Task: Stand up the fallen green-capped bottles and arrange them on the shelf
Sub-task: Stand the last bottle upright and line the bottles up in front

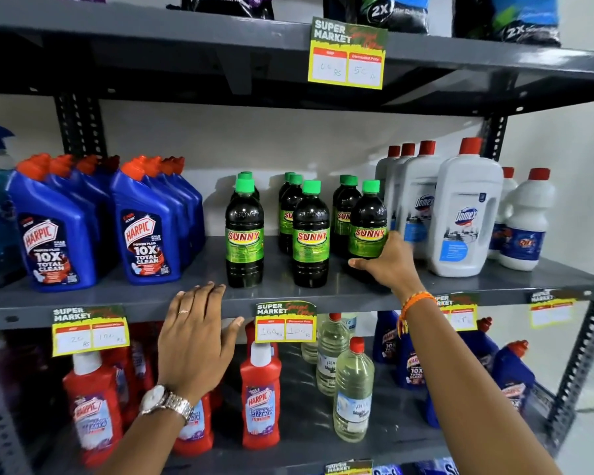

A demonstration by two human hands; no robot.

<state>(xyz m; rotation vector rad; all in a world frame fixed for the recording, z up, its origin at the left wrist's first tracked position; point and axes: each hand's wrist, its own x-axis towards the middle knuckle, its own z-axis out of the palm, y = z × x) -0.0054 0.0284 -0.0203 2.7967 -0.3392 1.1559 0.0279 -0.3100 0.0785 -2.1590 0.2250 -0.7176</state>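
Note:
Several dark green-capped "Sunny" bottles stand upright in three rows on the grey middle shelf (323,293). The front left bottle (244,234) and the front middle bottle (311,234) stand free. My right hand (386,265) is wrapped around the lower part of the front right bottle (369,221), which stands upright. My left hand (196,330) rests flat on the shelf's front edge, fingers apart, holding nothing. No bottle lies on its side in view.
Blue Harpic bottles (144,231) stand to the left of the green-capped ones, white Domex bottles (463,214) to the right. Price tags (285,322) hang on the shelf edge. Red Harpic bottles (259,389) and clear bottles (352,392) fill the shelf below.

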